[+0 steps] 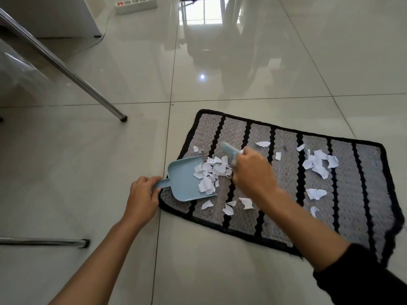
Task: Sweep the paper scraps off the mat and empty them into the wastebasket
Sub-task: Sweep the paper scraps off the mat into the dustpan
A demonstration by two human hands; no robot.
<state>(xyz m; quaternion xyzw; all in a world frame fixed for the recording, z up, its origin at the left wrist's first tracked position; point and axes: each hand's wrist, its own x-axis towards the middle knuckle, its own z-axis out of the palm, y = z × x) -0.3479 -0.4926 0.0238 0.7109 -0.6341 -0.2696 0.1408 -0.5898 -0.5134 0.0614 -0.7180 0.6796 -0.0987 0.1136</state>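
A person's left hand [144, 192] closes around the handle of a pale blue dustpan [185, 179], pinning its open lip flat on the left end of a grey mat with black stripes [350, 194]. The right hand [253, 172], blurred, is clenched around a small brush [229, 150] of the same blue, its head just right of the pan's mouth; the bristles are hidden behind the hand.

A heap of torn white paper scraps [210, 172] lies half inside the pan and half spilling over its lip onto the mat. Four loose pieces [246, 203] lie on the mat just near of the pan, one small piece [195, 149] sits at its far corner, and a larger scatter [317, 164] waits well to the right, past two black stripes.

The step in hand appears to be drawing the pile into the pan, with most of the job ahead. Doing it well likely means keeping the lip pressed hard into the nubbly pile so scraps cannot slide underneath, and using short, low strokes leftward, since light paper may flick over the pan's shallow walls. The right-hand scatter is best herded toward the pan in stages, or the pan shifted right to meet it.

Around the mat, glossy pale floor tiles [88, 172] spread out; a chrome table leg [66, 69] slants at left and a power strip [136, 5] lies at the far left. No wastebasket is in view.
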